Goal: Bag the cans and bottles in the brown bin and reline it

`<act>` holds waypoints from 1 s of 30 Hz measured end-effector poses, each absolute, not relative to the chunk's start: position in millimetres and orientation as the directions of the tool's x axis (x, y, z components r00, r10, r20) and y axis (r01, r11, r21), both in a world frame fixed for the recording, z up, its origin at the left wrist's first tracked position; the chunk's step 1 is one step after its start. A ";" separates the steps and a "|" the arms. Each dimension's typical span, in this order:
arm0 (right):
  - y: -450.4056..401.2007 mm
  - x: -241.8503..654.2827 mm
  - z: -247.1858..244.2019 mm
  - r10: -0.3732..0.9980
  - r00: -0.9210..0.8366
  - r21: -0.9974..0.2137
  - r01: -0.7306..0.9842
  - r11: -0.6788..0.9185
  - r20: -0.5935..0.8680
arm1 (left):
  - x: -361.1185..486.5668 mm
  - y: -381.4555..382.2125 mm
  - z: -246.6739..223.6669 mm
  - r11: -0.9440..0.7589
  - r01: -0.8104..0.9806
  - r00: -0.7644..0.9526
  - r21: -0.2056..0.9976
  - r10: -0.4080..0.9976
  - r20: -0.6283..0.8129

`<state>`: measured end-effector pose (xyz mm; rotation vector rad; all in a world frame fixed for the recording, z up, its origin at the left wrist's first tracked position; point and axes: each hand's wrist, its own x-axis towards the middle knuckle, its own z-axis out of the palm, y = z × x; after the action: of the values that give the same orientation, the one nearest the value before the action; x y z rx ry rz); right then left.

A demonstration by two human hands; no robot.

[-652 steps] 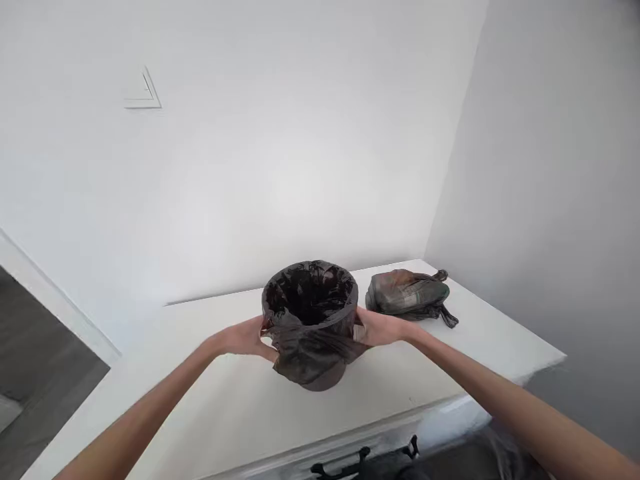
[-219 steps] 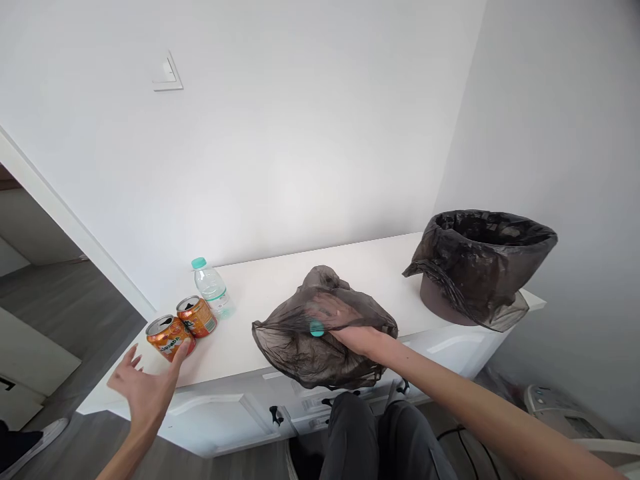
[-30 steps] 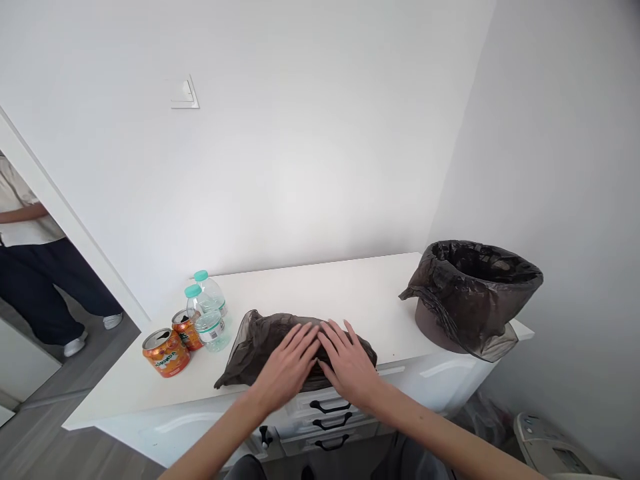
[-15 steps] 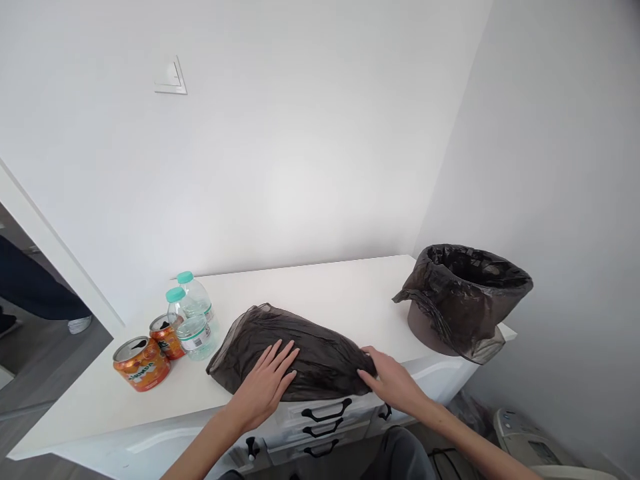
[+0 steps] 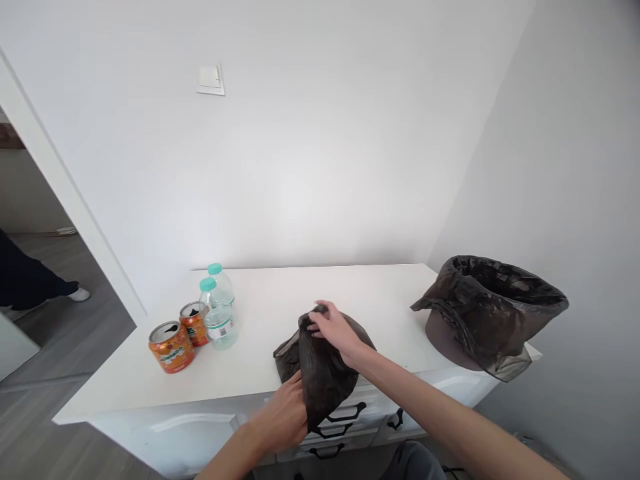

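Observation:
A thin black plastic bin bag [image 5: 325, 377] lies folded over on the front part of the white cabinet top, with part of it hanging past the front edge. My right hand [image 5: 336, 330] pinches the gathered end of the bag, its fingers curled round the plastic. On the near side, my left hand [image 5: 285, 417] reaches in against the folded part. Most of the left fingers are covered by the plastic, so their grip is hidden.
At the right end stands a grey-brown bin [image 5: 443, 340] lined with a black bag [image 5: 493, 313]. On the left are two orange drink cans [image 5: 173, 350] and two clear bottles [image 5: 220, 320] with teal caps. Beyond the door frame [image 5: 75, 193], a person's leg [image 5: 35, 280] shows.
My right hand has carried the bag's right end leftward, folding it over. My left hand, flat on top before, is now partly under the fold. The view has shifted slightly left.

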<state>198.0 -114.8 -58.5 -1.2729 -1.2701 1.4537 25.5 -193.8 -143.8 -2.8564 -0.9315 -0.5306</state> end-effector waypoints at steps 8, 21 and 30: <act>-104.8 189.3 -98.3 0.895 -0.395 -0.971 0.193 -0.141 -0.209 | -4.1 -228.0 -148.6 -0.716 0.689 0.581 0.107 0.635 0.509; -138.4 302.7 -111.9 0.667 -0.675 -0.368 0.561 0.741 0.314 | 18.5 -166.9 -139.6 -0.461 0.561 0.318 0.688 0.887 0.335; -97.7 259.3 -116.9 0.944 -0.206 -0.520 0.794 0.315 0.258 | 1.1 -144.3 -129.0 -0.290 0.849 0.038 0.441 0.867 0.497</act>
<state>259.3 -97.7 -116.9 -1.5313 -2.0576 0.3713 1.1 -144.3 -129.0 -2.2810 -1.8860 -1.1246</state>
